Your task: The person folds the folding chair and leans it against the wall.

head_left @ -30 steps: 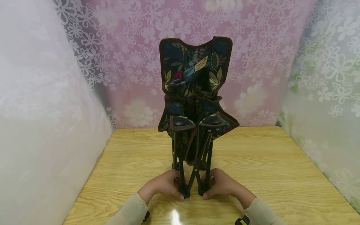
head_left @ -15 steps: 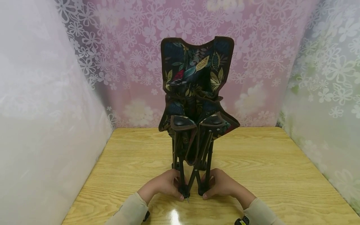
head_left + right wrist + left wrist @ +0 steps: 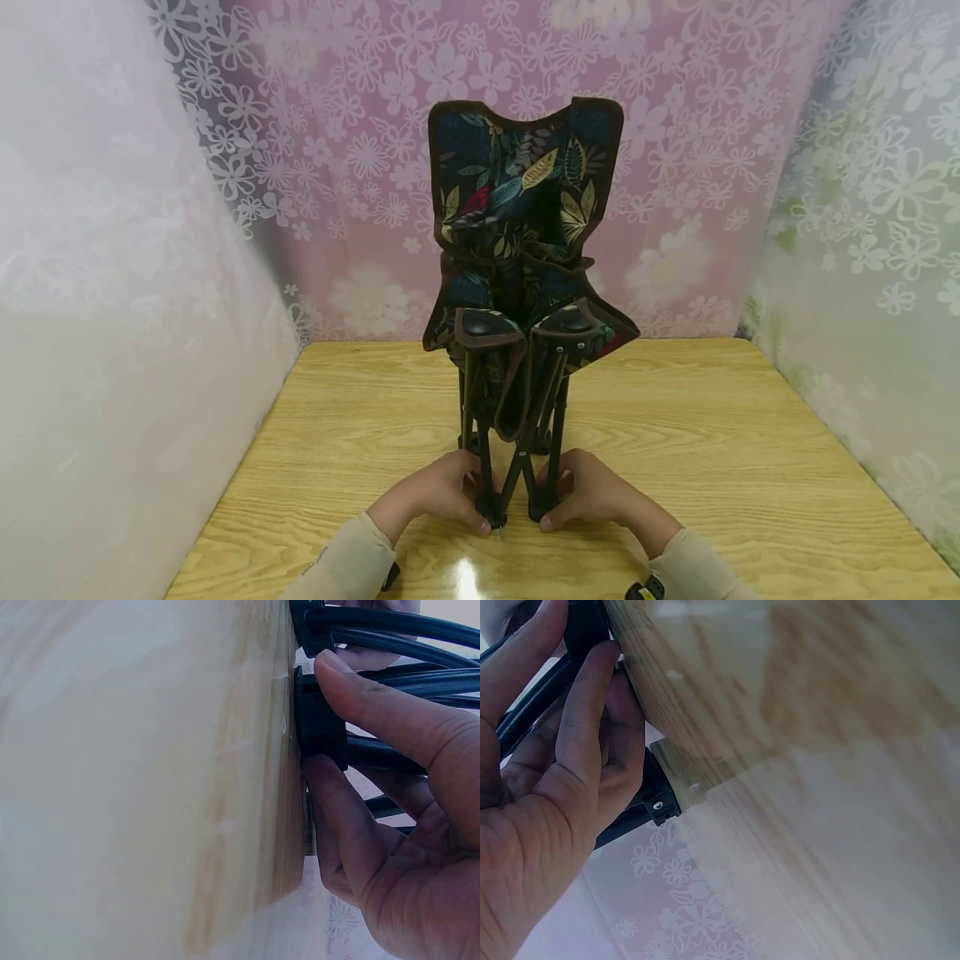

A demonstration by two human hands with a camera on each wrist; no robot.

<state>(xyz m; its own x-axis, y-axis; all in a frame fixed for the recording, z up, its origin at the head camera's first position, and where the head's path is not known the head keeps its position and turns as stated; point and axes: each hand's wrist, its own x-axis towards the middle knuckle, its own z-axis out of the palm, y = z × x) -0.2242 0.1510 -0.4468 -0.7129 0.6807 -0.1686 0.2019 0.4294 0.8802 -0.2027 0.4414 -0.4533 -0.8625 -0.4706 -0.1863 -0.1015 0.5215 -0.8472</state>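
A small folding chair [image 3: 517, 192] with dark leaf-print fabric and brown edging stands upright on the wooden table, its frame drawn narrow and the seat cloth bunched. Black tube legs cross at the front. My left hand [image 3: 448, 492] grips the front left foot [image 3: 491, 508] between thumb and fingers; the left wrist view shows the fingers [image 3: 581, 742] curled about that black foot. On the other side, my right hand [image 3: 592, 493] pinches the front right foot [image 3: 322, 720], thumb on one side and fingers on the other. The two front feet stand a little apart.
The rear left foot [image 3: 468, 442] and rear right foot [image 3: 542, 442] rest farther back on the table [image 3: 337, 400]. A pink flowered curtain [image 3: 360, 167] hangs behind; pale sheets flank the left [image 3: 112, 292] and right [image 3: 862, 292] sides.
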